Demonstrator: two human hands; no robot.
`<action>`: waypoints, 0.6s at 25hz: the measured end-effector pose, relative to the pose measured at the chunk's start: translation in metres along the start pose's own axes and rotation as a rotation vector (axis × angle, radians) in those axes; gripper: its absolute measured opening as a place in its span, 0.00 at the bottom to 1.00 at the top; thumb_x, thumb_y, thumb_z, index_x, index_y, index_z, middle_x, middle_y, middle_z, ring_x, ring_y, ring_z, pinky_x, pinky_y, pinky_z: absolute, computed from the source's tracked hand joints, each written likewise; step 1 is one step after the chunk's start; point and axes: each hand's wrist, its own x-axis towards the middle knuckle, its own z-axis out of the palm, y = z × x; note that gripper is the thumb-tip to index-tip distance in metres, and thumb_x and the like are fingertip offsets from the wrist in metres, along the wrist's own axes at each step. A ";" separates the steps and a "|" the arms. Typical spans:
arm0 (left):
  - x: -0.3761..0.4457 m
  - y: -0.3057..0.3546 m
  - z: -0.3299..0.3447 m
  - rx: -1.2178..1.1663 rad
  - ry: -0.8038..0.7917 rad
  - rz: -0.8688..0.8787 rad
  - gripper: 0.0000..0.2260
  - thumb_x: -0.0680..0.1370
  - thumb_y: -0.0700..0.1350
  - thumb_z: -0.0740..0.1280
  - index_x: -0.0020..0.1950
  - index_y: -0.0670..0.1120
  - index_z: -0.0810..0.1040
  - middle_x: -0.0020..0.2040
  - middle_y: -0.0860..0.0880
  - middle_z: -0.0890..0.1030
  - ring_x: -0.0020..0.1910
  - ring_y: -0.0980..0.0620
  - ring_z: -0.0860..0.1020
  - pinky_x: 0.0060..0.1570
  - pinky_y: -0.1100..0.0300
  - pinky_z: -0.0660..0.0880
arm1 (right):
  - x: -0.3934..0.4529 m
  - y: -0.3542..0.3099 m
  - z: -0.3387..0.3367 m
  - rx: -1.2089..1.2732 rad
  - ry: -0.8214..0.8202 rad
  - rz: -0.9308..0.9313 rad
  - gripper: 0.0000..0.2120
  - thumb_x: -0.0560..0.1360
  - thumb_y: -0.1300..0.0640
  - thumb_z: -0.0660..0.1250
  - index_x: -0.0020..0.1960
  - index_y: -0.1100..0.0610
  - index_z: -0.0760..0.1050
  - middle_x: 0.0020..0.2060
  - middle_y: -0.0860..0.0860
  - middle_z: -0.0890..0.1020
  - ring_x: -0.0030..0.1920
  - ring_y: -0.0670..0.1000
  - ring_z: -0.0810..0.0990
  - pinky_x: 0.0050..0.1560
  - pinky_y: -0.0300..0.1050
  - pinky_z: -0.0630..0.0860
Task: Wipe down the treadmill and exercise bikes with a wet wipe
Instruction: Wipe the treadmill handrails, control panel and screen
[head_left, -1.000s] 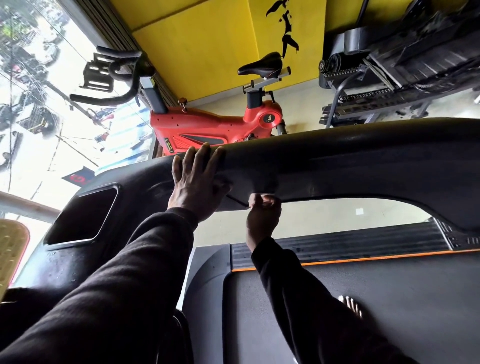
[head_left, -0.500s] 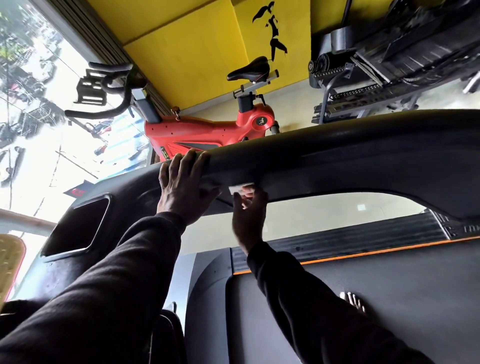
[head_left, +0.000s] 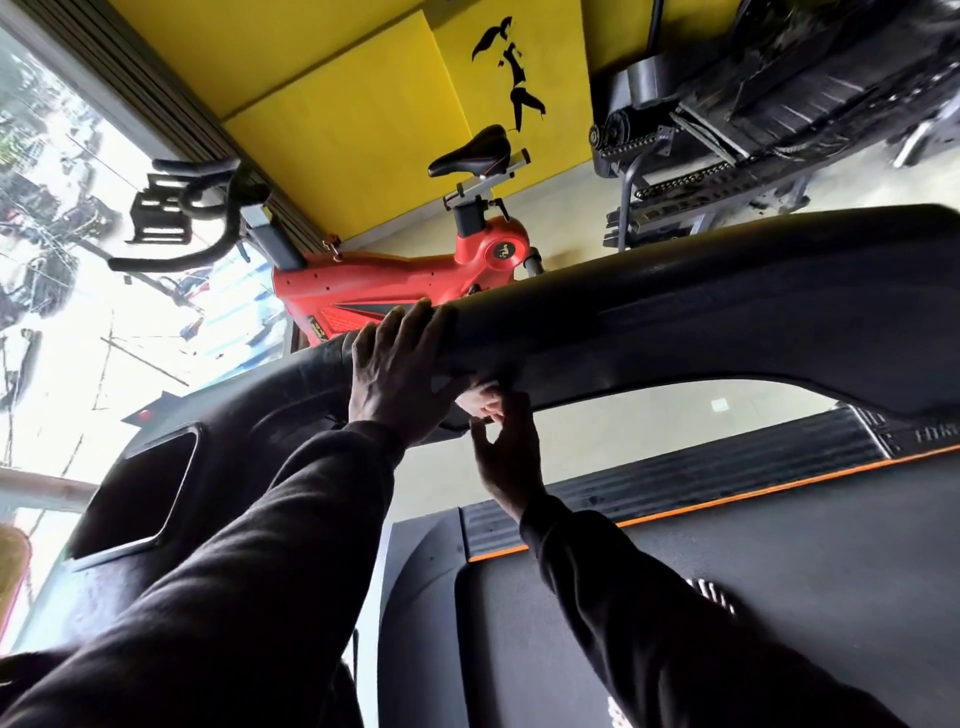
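Overhead, left hand (head_left: 397, 371) flat on treadmill rail (head_left: 675, 332) — right hand (head_left: 501, 441) seemingly pinching wipe (head_left: 480, 397) beneath.

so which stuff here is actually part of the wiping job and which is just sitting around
In the job:
- black treadmill console bar, with the left hand resting flat on it
- white wet wipe, pressed under the bar by the right hand
- black treadmill belt with orange edge stripe
- red exercise bike with black saddle

Just around:
- yellow wall panels
- dark machine at upper right

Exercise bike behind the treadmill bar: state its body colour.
Red body on the exercise bike, black saddle; head view.
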 end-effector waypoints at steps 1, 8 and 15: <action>0.002 0.000 0.000 0.006 0.008 -0.001 0.36 0.71 0.66 0.68 0.75 0.51 0.66 0.74 0.47 0.69 0.70 0.41 0.67 0.67 0.44 0.60 | 0.003 0.006 -0.001 0.038 0.017 0.119 0.13 0.76 0.61 0.66 0.60 0.62 0.71 0.53 0.55 0.76 0.52 0.50 0.76 0.56 0.48 0.76; 0.001 0.003 0.002 -0.008 0.026 -0.013 0.37 0.70 0.66 0.68 0.75 0.51 0.66 0.73 0.47 0.69 0.70 0.41 0.67 0.67 0.44 0.59 | 0.000 -0.017 0.002 0.068 0.092 -0.001 0.12 0.76 0.62 0.66 0.59 0.62 0.72 0.53 0.54 0.74 0.47 0.39 0.73 0.50 0.33 0.74; 0.002 0.000 0.003 0.001 0.030 -0.009 0.36 0.70 0.66 0.68 0.75 0.52 0.67 0.73 0.47 0.69 0.69 0.42 0.68 0.67 0.44 0.61 | 0.014 -0.009 -0.004 0.184 0.233 0.311 0.12 0.77 0.60 0.67 0.58 0.62 0.70 0.53 0.54 0.74 0.49 0.48 0.76 0.46 0.26 0.69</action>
